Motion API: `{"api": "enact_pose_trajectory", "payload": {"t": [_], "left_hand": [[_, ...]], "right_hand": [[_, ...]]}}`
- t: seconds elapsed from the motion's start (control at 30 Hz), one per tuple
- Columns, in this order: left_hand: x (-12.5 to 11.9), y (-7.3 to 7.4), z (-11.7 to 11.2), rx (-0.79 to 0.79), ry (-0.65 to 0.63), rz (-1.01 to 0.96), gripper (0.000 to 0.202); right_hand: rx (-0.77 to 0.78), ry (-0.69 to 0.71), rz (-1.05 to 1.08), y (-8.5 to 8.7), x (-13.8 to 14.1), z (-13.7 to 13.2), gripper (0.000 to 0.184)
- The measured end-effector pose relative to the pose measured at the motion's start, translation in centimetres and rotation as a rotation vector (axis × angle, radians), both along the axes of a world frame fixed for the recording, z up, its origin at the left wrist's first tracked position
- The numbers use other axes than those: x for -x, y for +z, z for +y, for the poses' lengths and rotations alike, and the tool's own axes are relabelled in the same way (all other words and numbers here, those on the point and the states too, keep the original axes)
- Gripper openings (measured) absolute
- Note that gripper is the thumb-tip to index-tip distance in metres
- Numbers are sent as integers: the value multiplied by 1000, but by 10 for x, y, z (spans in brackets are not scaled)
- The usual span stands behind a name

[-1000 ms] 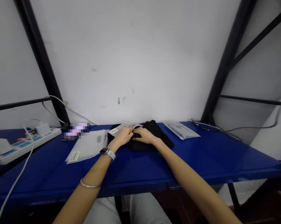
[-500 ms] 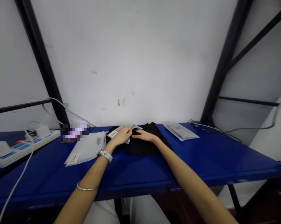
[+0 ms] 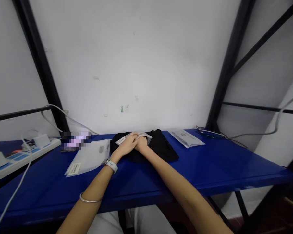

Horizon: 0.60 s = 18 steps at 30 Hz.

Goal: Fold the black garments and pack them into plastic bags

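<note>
A frosted plastic bag [image 3: 147, 134] with a white label lies over black cloth [image 3: 161, 148], which looks like a folded garment, at the back middle of the blue table. My left hand [image 3: 129, 143] has its fingers closed on the bag's near edge. Close against it, my right hand [image 3: 141, 143] reaches into or under the bag, and its fingers are hidden there. I cannot tell whether they hold anything. To the left lie flat frosted bags [image 3: 90, 156] with printed labels, stacked on one another.
A filled bag [image 3: 186, 137] rests at the back right of the blue table [image 3: 209, 169]. On the left are a blurred-out phone [image 3: 75, 141] and a white power strip [image 3: 31, 158] with plugs and a cable. Black cables [image 3: 216, 135] lie near the right frame post.
My right hand has moved left from the black cloth to the bag, next to my left hand, and its fingers have gone out of sight. The view has shifted slightly.
</note>
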<state>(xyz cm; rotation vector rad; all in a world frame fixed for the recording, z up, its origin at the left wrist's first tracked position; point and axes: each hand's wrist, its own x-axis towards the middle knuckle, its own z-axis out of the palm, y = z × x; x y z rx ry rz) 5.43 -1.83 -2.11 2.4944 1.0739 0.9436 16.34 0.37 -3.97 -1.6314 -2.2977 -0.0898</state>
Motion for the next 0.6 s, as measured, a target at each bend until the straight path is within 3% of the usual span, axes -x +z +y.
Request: {"api": "enact_pose_trajectory", "payload": {"t": [0.07, 0.13, 0.2, 0.3, 0.4, 0.5, 0.6], "left_hand": [[3, -1, 3, -5, 55, -4, 21], [7, 0, 7, -3, 110, -13, 22], [11, 1, 10, -8, 149, -15, 23], [16, 2, 12, -20, 152, -4, 23], [15, 1, 11, -15, 93, -4, 25], [9, -3, 10, -5, 22, -8, 26], [5, -5, 9, 4, -50, -4, 27]], "right_hand": [[44, 29, 16, 6, -5, 0, 41], [126, 187, 81, 14, -21, -2, 46], [276, 437, 222, 23, -44, -4, 53], [424, 577, 249, 27, -68, -4, 58], [339, 548, 150, 17, -63, 1, 45], [96, 346, 129, -2, -36, 6, 31], [-13, 216, 170, -15, -12, 9, 34]]}}
